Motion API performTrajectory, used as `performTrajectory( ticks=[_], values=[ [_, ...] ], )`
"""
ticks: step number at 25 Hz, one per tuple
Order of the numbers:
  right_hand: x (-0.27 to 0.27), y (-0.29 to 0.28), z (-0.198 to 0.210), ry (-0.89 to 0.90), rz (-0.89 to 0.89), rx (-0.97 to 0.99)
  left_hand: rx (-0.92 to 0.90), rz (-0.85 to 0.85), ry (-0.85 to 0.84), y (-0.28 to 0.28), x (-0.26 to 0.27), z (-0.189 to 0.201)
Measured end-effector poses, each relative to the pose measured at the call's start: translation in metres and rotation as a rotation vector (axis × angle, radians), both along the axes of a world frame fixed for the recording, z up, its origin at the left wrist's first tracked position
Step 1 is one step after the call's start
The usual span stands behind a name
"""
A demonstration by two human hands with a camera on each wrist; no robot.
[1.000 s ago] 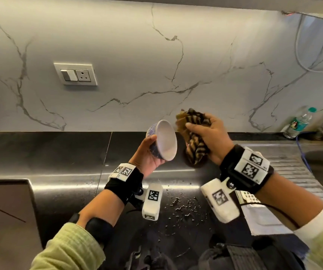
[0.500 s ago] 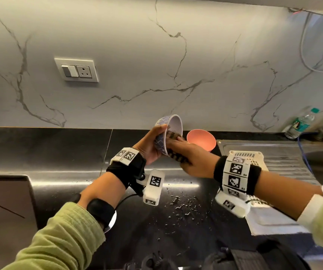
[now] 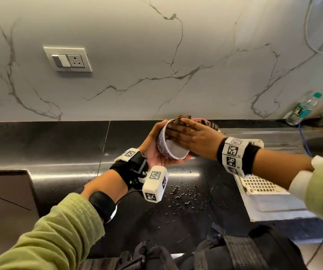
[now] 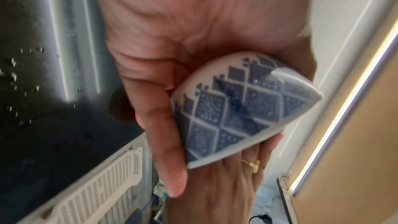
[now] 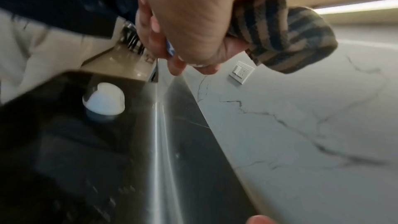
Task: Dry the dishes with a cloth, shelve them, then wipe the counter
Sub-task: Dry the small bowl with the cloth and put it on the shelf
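My left hand (image 3: pixel 156 151) grips a small white bowl with a blue diamond pattern (image 3: pixel 171 147) (image 4: pixel 232 108), held tilted above the black counter. My right hand (image 3: pixel 193 137) presses a brown and black striped cloth (image 3: pixel 180 121) (image 5: pixel 286 38) into the mouth of the bowl. Part of the cloth sticks out above the bowl's rim. The inside of the bowl is mostly hidden by my right hand. A gold ring sits on a right finger (image 4: pixel 251 163).
Water droplets (image 3: pixel 186 195) lie on the black counter (image 3: pixel 59 149) below my hands. A white perforated drying rack (image 3: pixel 259 186) stands at the right beside the steel sink drainboard (image 3: pixel 277 139). A plastic water bottle (image 3: pixel 302 109) stands by the marble wall.
My right hand has pushed the cloth deeper into the bowl and turned flat over its mouth. The left hand has tilted the bowl toward the right. The pink bowl behind is now hidden.
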State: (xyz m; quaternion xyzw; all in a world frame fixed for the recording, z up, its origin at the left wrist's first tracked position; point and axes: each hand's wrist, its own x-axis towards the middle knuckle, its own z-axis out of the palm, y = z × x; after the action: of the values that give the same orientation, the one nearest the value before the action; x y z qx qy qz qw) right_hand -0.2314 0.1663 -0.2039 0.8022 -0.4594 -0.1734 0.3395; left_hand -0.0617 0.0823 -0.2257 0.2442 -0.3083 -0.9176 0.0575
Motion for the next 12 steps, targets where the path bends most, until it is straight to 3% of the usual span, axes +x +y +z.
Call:
performTrajectory(
  ticks=[3,6,7,9,12],
  values=[
    [0.026,0.008,-0.017,-0.413,-0.055,-0.027,-0.1,-0.082,0.023,-0.018,0.006,0.01],
    [0.047,0.005,-0.001,-0.787,0.002,0.031,-0.087,-0.093,0.107,-0.027,0.008,0.018],
    [0.05,0.001,0.005,-0.822,0.031,0.089,-0.045,-0.072,0.149,-0.027,0.009,0.018],
    [0.047,-0.006,0.009,-0.69,0.071,0.171,-0.001,-0.03,0.172,-0.023,0.008,0.014],
    [0.042,-0.007,-0.002,-0.495,-0.079,0.117,-0.138,-0.034,0.086,-0.026,0.005,0.018]
  ],
)
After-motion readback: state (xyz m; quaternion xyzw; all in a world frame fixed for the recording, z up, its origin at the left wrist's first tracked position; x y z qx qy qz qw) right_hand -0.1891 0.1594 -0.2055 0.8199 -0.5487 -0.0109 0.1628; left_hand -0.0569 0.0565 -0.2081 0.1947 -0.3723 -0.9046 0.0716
